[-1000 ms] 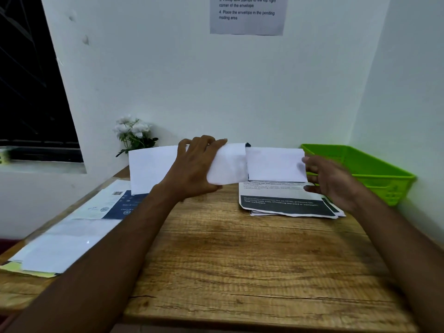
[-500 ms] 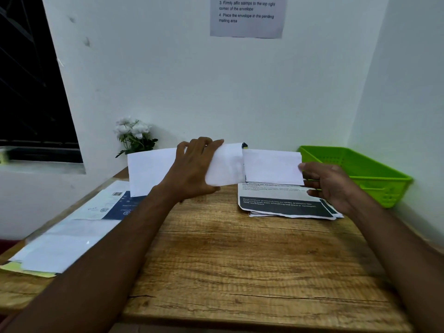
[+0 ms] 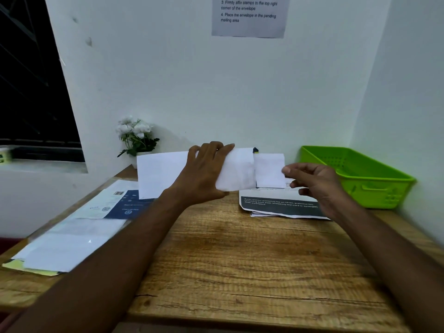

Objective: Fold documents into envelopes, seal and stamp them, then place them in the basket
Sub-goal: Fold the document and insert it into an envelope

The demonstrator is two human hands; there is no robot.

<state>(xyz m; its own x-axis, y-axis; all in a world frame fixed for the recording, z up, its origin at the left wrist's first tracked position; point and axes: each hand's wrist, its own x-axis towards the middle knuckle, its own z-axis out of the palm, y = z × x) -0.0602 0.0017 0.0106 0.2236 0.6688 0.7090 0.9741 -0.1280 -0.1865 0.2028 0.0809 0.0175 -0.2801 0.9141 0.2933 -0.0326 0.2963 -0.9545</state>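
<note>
My left hand (image 3: pixel 206 171) grips a white envelope (image 3: pixel 161 171) around its middle and holds it above the back of the wooden table (image 3: pixel 240 260). A folded white document (image 3: pixel 269 170) sticks out of the envelope's right end, with only a short part showing. My right hand (image 3: pixel 312 181) pinches the document's right edge with its fingertips. The green basket (image 3: pixel 355 174) stands at the back right, just beyond my right hand.
A stack of printed documents (image 3: pixel 278 205) lies under my right hand. More papers and envelopes (image 3: pixel 79 227) lie along the table's left edge. A small pot of white flowers (image 3: pixel 134 138) stands against the wall at back left. An instruction sheet (image 3: pixel 248 15) hangs on the wall.
My right hand has moved left, pushing the folded document further into the envelope, so less of it shows. My left hand has kept the envelope nearly still.
</note>
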